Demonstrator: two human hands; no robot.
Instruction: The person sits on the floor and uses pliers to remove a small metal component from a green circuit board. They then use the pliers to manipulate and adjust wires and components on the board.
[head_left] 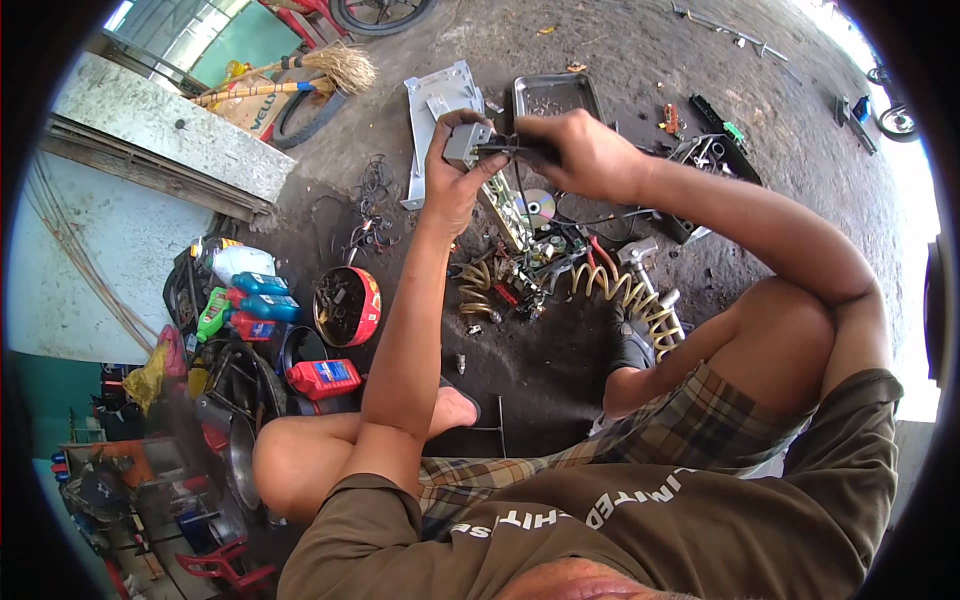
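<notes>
My left hand (450, 195) is closed round a small grey metal box-like part (463, 145), held up over the ground in front of me. Opposite it, my right hand (592, 155) grips a slim black object (540, 154) whose far end meets the grey part; my fingers hide most of it, so its kind is unclear. A dark cable hangs down between the two hands. Below them lie a long circuit board (505, 215), a shiny disc (538, 207) and a heap of wires and board pieces. A pale metal panel (418, 150) rests just beyond my left hand.
A shallow metal tray (516, 92) stands beyond my hands. Rightward lies a black toolbox (740, 160) with wrenches. A coiled yellow hose (600, 287) reaches toward my foot. At left are a red round tin (371, 305), several bottles (325, 378) and a broom (345, 70).
</notes>
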